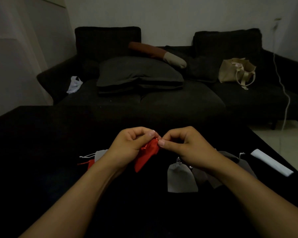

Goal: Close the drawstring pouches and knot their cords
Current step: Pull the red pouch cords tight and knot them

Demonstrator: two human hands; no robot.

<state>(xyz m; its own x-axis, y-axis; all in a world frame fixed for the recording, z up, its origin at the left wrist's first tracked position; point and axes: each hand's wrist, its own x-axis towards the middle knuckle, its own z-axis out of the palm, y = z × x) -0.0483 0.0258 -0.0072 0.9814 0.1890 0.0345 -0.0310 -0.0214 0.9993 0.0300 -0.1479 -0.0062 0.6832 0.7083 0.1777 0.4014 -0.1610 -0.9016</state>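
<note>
A red drawstring pouch (145,156) hangs above the black table (41,152), held at its gathered mouth. My left hand (132,143) grips the top of the pouch, and my right hand (181,145) pinches its red cord at the mouth, fingertips almost touching the left hand's. Under my right forearm lies a grey pouch (181,177) with darker grey pouches (244,166) beside it. To the left, partly hidden by my left wrist, lie a light grey pouch (100,154) and another red pouch (90,164), cords trailing left.
A white flat strip (272,162) lies near the table's right edge. Beyond the table stands a dark sofa (162,100) with cushions, a beige tote bag (236,71) and a white plastic bag (74,84). A white cable (285,93) hangs at the right.
</note>
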